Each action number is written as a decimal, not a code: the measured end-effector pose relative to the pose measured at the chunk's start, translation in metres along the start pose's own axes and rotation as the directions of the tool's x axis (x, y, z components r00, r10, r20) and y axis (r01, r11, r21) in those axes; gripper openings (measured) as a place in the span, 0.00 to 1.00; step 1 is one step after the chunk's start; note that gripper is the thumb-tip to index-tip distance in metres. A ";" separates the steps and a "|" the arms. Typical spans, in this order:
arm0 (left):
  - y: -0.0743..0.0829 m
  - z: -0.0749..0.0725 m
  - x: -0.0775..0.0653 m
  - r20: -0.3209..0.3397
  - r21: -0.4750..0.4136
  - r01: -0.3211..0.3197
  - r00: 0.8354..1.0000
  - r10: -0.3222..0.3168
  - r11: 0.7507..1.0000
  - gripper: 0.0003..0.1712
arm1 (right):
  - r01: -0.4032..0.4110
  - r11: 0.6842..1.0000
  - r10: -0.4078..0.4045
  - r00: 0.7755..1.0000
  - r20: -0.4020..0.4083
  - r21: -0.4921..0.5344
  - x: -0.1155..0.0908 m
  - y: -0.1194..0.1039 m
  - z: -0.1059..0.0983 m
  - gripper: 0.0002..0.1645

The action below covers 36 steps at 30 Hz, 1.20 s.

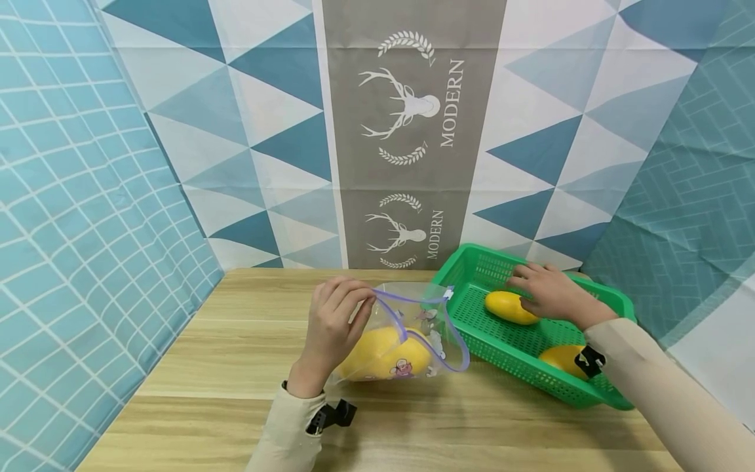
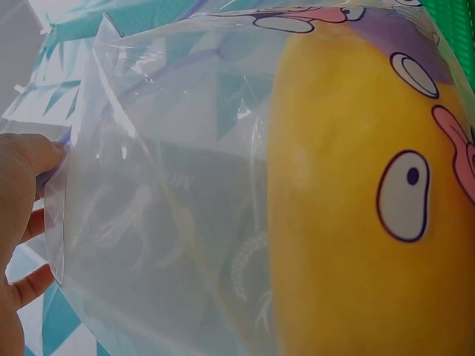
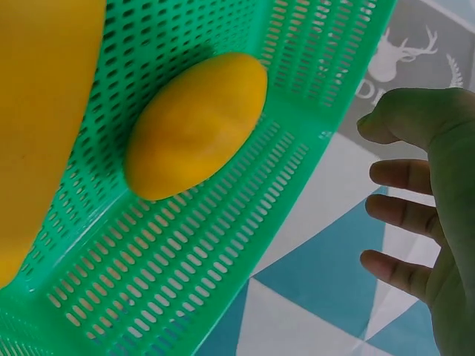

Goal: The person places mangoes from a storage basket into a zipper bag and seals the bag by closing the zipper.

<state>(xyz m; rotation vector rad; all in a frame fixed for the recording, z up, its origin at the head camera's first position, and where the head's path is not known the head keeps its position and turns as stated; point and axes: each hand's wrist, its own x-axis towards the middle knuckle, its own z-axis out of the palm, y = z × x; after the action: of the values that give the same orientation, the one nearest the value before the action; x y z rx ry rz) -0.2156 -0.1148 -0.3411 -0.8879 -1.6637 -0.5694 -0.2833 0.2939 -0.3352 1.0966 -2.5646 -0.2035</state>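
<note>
My left hand (image 1: 337, 318) pinches the purple-edged rim of a clear zip bag (image 1: 426, 320) printed with cartoon figures. The bag's mouth hangs open toward the basket, a white slider at its far corner. Inside lies a large yellow mango (image 1: 377, 354), which fills the right side of the left wrist view. Over the green basket (image 1: 501, 345), my right hand (image 1: 548, 293) reaches in with fingers spread and loosely bent. Just below its fingers is a small yellow mango (image 1: 506, 307). In the right wrist view this mango (image 3: 197, 126) lies apart from the hand (image 3: 445, 222).
Another mango (image 1: 561, 358) lies at the basket's near right end, partly behind the right wrist. The basket stands at the right of the wooden table (image 1: 236, 367), close to the patterned back wall (image 1: 283, 151). Blue tiled cloth (image 1: 88, 196) borders the left side.
</note>
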 end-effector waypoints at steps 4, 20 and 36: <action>0.000 0.000 0.000 0.004 0.002 0.005 1.000 -0.005 1.000 0.13 | -0.031 1.000 0.031 0.999 0.034 -0.002 -0.001 0.004 0.005 0.18; 0.000 0.001 0.000 0.006 -0.002 0.006 1.000 -0.006 1.000 0.13 | -0.133 0.990 0.123 0.978 0.167 0.051 -0.007 0.014 0.028 0.20; 0.000 0.001 0.000 0.014 -0.001 0.010 1.000 -0.010 1.000 0.14 | -0.290 0.952 0.250 0.919 0.306 0.095 -0.004 0.019 0.053 0.30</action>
<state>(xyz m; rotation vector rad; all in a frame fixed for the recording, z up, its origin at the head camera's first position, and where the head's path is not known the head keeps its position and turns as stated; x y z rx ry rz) -0.2167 -0.1142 -0.3413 -0.8865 -1.6813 -0.5718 -0.3126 0.3093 -0.3806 0.7884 -3.0003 -0.1254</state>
